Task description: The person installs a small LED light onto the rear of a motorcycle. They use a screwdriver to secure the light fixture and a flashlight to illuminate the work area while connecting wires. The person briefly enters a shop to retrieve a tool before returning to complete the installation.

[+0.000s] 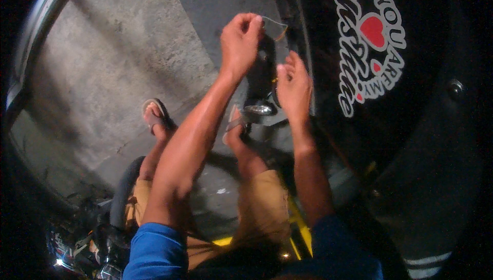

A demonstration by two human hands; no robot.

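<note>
At two o'clock in the head view, a large white sticker [368, 39] of curving lettering with red hearts is seen on a glossy black panel [431, 141] that fills the right side. At five o'clock two pale stripes [426, 265] are seen on the same black body.

Near twelve o'clock a thin wire [276, 23] is pinched by the left hand [240, 41]; its fingers [255, 23] are closed together on the wire's left end, and the wire runs out from them toward three o'clock, bending down toward the dark panel edge. The right hand [294, 86] is held just below it, toward five o'clock of the left hand, with its fingers [288, 67] loosely curled and slightly apart; whether anything is touched by them cannot be told. A dark part [262, 72] lies between the two hands, and a small round shiny metal piece [258, 109] is seen just beneath it, at six o'clock of the wire.

The floor [118, 59] is rough grey concrete, stained and mottled. Two feet in flip-flops [154, 116] are planted on it near the centre. Tan shorts [262, 203] and blue sleeves [154, 252] are seen at six o'clock, with yellow bars [300, 226] beside them.
</note>
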